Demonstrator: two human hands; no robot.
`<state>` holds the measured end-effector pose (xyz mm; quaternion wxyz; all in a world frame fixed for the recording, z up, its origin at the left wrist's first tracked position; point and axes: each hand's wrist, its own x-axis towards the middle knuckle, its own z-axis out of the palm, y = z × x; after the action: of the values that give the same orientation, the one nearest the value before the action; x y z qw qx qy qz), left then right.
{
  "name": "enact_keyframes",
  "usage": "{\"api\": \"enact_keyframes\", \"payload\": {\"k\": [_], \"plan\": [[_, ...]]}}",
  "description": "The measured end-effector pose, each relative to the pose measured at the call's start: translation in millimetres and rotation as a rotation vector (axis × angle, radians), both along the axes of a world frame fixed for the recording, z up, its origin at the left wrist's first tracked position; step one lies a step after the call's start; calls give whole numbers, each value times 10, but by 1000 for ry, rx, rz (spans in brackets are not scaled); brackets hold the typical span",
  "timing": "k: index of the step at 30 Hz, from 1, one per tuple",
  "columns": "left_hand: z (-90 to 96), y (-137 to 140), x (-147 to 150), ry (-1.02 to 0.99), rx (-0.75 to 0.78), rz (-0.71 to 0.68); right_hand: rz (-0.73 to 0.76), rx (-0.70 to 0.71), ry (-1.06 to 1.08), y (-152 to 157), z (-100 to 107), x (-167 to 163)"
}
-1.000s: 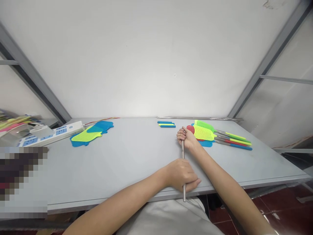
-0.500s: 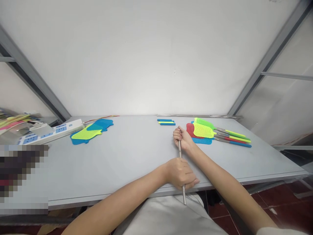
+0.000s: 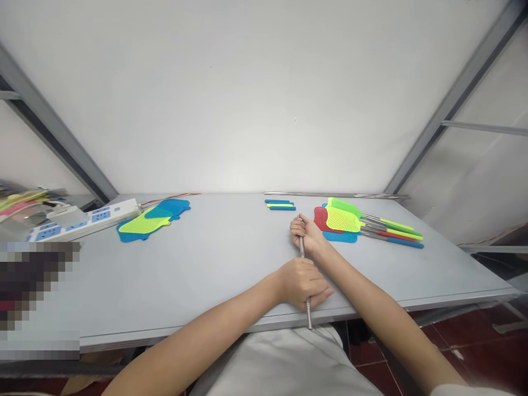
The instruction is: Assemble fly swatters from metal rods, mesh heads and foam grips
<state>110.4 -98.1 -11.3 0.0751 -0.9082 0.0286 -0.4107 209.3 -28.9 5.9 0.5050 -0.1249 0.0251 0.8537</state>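
Note:
A slim metal telescopic rod [image 3: 302, 248] runs between my two hands, its lower end sticking out past the table's front edge above my lap. My left hand [image 3: 303, 283] is closed round the lower part of the rod. Farther up, my right hand [image 3: 304, 234] grips the rod's far end, which its fingers mostly cover. Right of that hand lies a pile of fly swatters [image 3: 343, 220] with red, green, yellow and blue heads, metal shafts and coloured handles. Several short blue and yellow handle sleeves [image 3: 281, 205] rest just beyond my right hand.
Loose blue and yellow swatter heads [image 3: 154, 221] lie on the left of the grey table [image 3: 231, 242]. Beside them is a white power strip [image 3: 103, 217] with a plug. Thin metal rods [image 3: 336, 194] lie along the back wall. Metal frame posts [image 3: 449, 99] stand at both sides.
My left hand has slid up and away from me along with the rod's lower end, closer to my right hand. The visible rod between the hands is shorter. My right hand has barely shifted.

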Motion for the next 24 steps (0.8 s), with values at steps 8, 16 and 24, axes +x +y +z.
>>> {"api": "enact_keyframes", "payload": {"k": [8,16,24], "plan": [[7,6,0,-41,11,-16,-10,-11,-2,-6,-8,3],[11,6,-3,-111,7,-43,-19,-38,3,-21,-27,-33],[25,35,-21,-146,-20,-83,-45,-50,11,-32,-37,-38]]}}
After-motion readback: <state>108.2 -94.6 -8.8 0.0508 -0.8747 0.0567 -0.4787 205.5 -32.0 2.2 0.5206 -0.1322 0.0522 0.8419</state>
